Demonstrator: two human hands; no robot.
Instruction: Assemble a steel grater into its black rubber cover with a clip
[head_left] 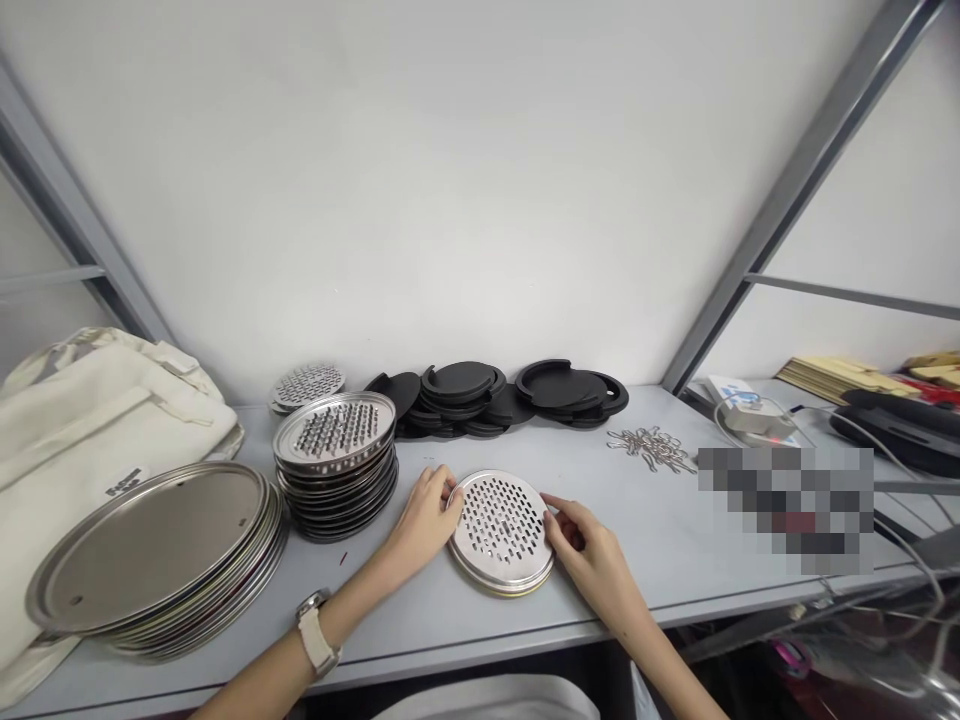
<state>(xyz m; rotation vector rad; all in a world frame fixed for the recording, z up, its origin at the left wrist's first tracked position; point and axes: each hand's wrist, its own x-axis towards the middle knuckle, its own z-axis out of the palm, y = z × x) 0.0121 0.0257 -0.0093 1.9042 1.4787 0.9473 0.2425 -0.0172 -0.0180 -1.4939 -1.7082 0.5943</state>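
Note:
A round metal grater plate with rows of slots lies at the front middle of the table. A thin yellowish rim shows under its near edge. My left hand, with a watch on the wrist, pinches the plate's left edge. On the opposite side, the thumb and fingers of my right hand close on its right edge. The undersides of the fingertips are partly hidden. Left of my left hand stands a stack of round metal plates, the top one with raised grating teeth. Another slotted disc sits behind that stack.
Large oval metal trays are stacked at the left, against a cream canvas bag. Black round pieces lie piled along the wall. Small metal clips form a heap at the right. A white box with cables stands beyond.

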